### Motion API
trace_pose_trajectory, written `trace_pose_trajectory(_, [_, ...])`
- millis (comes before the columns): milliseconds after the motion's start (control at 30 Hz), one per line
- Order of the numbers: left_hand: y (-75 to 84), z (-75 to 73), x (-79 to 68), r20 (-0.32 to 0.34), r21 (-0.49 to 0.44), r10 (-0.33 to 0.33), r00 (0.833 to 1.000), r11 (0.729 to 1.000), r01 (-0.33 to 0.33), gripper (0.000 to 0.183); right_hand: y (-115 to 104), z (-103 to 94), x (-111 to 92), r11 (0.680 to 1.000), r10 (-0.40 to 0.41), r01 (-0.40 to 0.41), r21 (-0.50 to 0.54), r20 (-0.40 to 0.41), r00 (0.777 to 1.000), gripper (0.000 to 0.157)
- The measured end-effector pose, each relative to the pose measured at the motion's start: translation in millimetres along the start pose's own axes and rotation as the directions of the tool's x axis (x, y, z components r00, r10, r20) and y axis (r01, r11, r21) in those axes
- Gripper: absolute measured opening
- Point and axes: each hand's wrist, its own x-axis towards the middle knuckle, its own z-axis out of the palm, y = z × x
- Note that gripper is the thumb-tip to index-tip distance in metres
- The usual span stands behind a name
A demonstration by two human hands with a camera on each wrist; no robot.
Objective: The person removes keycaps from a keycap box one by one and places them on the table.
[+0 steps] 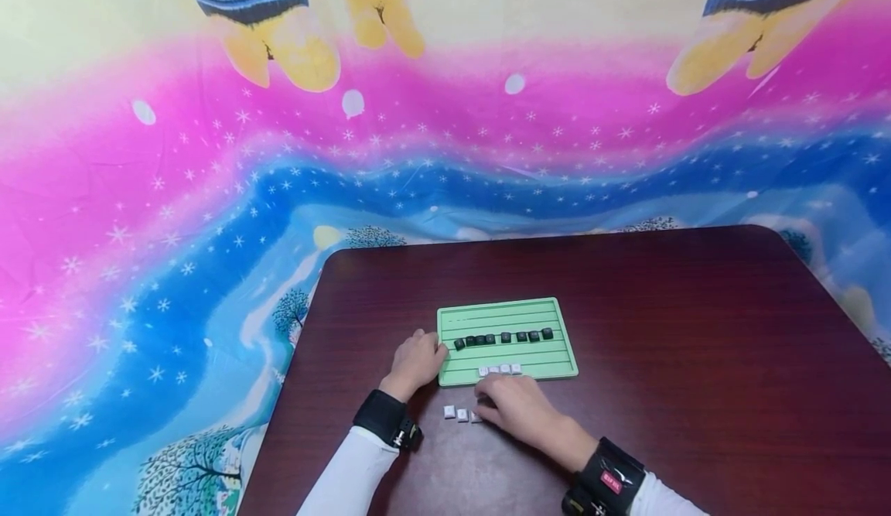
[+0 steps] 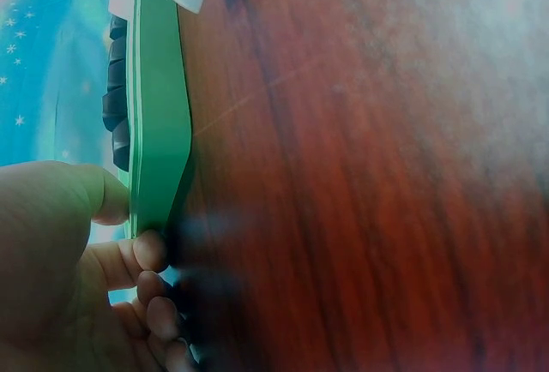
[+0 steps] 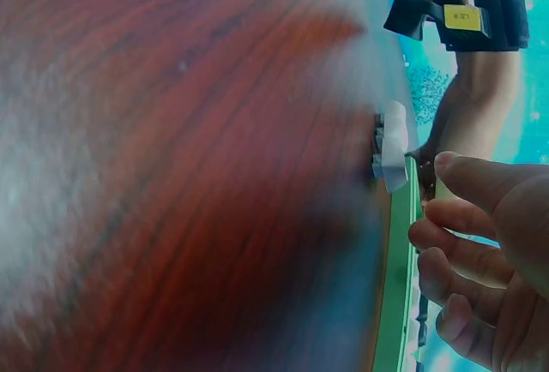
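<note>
A green ridged tray (image 1: 501,316) lies on the table, with a row of several black keycaps (image 1: 521,336) across its middle and several white keycaps (image 1: 505,370) along its near edge. My left hand (image 1: 416,361) grips the tray's left end; the left wrist view has the thumb at the tray's upper edge and fingertips at its lower side. In front of the tray stand 3 white keycaps (image 1: 448,411). Beside the rightmost one is my right hand (image 1: 520,408), partly covering it. The right wrist view shows the thumb and fingers apart, loosely bent, with nothing between them.
The dark red wooden table (image 1: 682,346) extends widely to the right of the tray. Behind it hangs a colourful printed cloth (image 1: 445,137). Both wrists wear black straps with cameras, the left one (image 1: 383,415) close to the loose white keycaps.
</note>
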Motion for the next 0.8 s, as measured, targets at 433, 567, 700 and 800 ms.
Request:
trace_pose_trajectory(433, [-0.9, 0.3, 0.1, -0.004, -0.013, 0.019, 1.000, 1.000, -0.019, 0.037, 10, -11.0, 0, 0.999, 0.038, -0.038, 0.016, -0.028, 0.999, 0.021])
trace_pose_trajectory(567, [-0.8, 0.5, 0.4, -0.001, -0.013, 0.017, 1.000, 1.000, -0.017, 0.038, 12, -12.7, 0, 0.998, 0.055, -0.055, 0.021, -0.031, 0.998, 0.021])
trace_pose_trajectory(700, [-0.4, 0.6, 0.6, -0.006, -0.013, 0.016, 1.000, 1.000, -0.016, 0.037, 14, -13.5, 0, 0.997, 0.071, -0.070, 0.026, -0.028, 0.997, 0.020])
trace_pose_trajectory(800, [-0.4, 0.3, 0.6, -0.005, -0.012, 0.015, 1.000, 1.000, -0.015, 0.037, 15, -13.9, 0, 0.997, 0.078, -0.077, 0.024, -0.027, 0.997, 0.020])
